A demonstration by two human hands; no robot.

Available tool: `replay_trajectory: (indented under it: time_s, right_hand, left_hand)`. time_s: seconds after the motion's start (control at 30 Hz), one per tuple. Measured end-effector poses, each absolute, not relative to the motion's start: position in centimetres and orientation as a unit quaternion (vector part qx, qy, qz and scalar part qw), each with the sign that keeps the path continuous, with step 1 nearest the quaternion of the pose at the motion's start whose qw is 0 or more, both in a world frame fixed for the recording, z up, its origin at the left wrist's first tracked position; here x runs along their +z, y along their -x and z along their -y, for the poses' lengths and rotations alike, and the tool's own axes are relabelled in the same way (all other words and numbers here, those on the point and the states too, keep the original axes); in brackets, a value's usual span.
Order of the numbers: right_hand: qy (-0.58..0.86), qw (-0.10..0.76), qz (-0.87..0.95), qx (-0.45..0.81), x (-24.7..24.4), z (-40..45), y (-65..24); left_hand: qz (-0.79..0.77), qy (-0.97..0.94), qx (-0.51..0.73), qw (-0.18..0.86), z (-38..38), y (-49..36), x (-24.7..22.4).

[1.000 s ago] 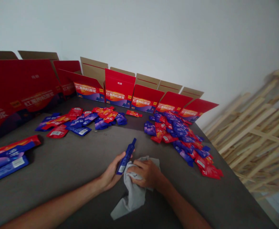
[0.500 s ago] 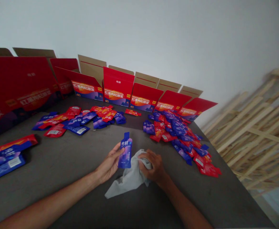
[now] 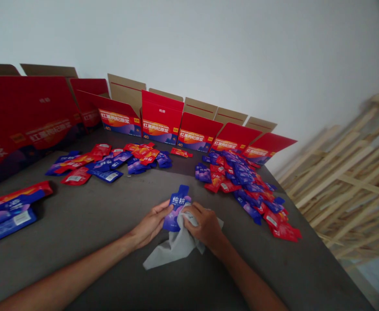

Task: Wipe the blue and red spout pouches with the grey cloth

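Between thumb and fingers, my left hand (image 3: 153, 223) grips a blue and purple pouch (image 3: 172, 221) by its left edge, front face up and spout end pointing away from me. Bunched in my right hand (image 3: 204, 224) is a light grey cloth (image 3: 171, 250), its loose end trailing on the dark table. The cloth presses against the pouch's right side and covers part of it. My right fingers are closed round the cloth.
Red and blue pouches lie in a large heap (image 3: 241, 177) at right, a smaller pile (image 3: 105, 162) at left and a group (image 3: 11, 211) near the left edge. Open red cartons (image 3: 161, 121) line the back. Wooden slats (image 3: 348, 181) stand beyond the table's right edge.
My right hand has brought the cloth up and left onto the pouch. The pouch has shifted slightly right and tilted, still in my left hand.
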State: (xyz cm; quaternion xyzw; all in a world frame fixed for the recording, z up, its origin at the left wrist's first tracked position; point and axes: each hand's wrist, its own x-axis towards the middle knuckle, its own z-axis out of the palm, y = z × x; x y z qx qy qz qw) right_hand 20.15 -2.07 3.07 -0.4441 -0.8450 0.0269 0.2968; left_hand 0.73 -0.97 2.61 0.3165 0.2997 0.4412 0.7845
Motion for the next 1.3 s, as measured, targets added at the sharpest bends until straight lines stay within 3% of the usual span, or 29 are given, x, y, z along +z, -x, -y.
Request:
replay_trajectory:
  time_s: [0.3,0.7,1.03,1.3]
  right_hand:
    - [0.487,0.355,0.797,0.024,3.3,1.7,-20.6]
    - [0.346,0.203,0.915,0.050,2.8,2.8,-19.4]
    - [0.485,0.341,0.805,0.016,3.6,2.1,-20.2]
    - [0.414,0.280,0.866,0.032,3.3,2.4,-20.0]
  left_hand:
    - [-0.302,-0.297,0.424,0.800,1.7,-1.2,2.3]
    - [-0.287,-0.240,0.471,0.799,1.7,-1.1,1.3]
    - [-0.258,-0.256,0.386,0.848,2.9,-1.5,2.1]
    - [-0.227,-0.244,0.405,0.851,2.9,-1.5,2.1]
